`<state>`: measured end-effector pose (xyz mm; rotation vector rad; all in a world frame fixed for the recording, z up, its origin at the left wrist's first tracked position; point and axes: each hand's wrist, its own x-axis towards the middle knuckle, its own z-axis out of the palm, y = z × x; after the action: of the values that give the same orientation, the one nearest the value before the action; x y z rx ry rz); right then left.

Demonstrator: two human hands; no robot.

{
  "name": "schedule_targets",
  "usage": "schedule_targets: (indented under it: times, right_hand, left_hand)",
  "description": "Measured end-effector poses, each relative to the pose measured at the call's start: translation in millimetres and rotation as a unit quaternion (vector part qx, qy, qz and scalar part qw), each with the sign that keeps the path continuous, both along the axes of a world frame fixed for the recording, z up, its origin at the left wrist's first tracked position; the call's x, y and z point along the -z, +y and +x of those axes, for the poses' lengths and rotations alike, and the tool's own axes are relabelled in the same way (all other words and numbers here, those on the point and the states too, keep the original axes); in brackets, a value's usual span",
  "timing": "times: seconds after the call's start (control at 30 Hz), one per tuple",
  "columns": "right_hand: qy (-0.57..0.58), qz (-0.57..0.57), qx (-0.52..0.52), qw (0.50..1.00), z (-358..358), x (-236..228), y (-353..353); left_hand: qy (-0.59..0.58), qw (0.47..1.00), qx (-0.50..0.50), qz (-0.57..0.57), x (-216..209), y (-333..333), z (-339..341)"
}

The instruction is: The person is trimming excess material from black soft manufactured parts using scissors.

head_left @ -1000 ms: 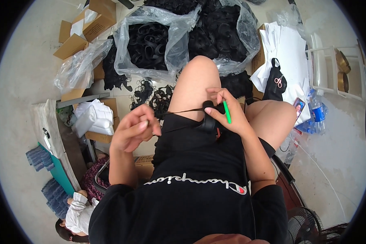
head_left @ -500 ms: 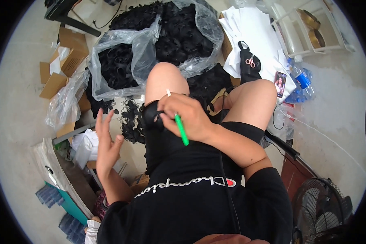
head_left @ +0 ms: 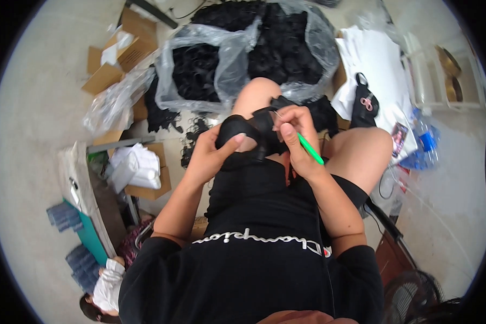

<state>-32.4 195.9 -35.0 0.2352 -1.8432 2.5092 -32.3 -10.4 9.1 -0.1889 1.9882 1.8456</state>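
You wear a black T-shirt (head_left: 243, 281) that fills the lower middle of the frame, its cloth plain and matt. White script lettering (head_left: 254, 236) curves across its front and stands upside down in this view, ending toward the right in a small red and white emblem (head_left: 327, 252). Your sleeves (head_left: 151, 272) are short, black like the rest, and stop above the elbows. A thin dark cord (head_left: 330, 278) runs down the shirt, right of centre. Your shorts (head_left: 344, 190) are black too, and end above bare knees. Your left hand (head_left: 213, 151), right hand (head_left: 299, 140) and both forearms are bare.
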Motion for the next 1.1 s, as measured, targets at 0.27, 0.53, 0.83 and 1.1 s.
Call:
schedule_targets:
  times: [0.27, 0.53, 0.83, 1.1]
  right_hand:
    - [0.214, 0.209, 0.015, 0.954, -12.9, -11.3, -14.1]
    - [0.241, 0.227, 0.028, 0.943, -12.7, -8.7, -21.1]
    - [0.309, 0.308, 0.042, 0.899, -16.7, -12.0, -24.2]
    - [0.255, 0.374, -0.031, 0.891, -17.9, -17.0, -26.9]
  left_hand:
    - [-0.121, 0.989, -0.076, 0.031, -12.3, -12.4, 1.4]
    - [-0.063, 0.993, -0.08, 0.06, -22.0, -2.3, -0.1]
    - [-0.039, 0.998, -0.057, -0.012, -19.8, -4.6, 1.4]
    - [-0.01, 0.994, -0.078, -0.074, -17.6, -3.3, 8.3]
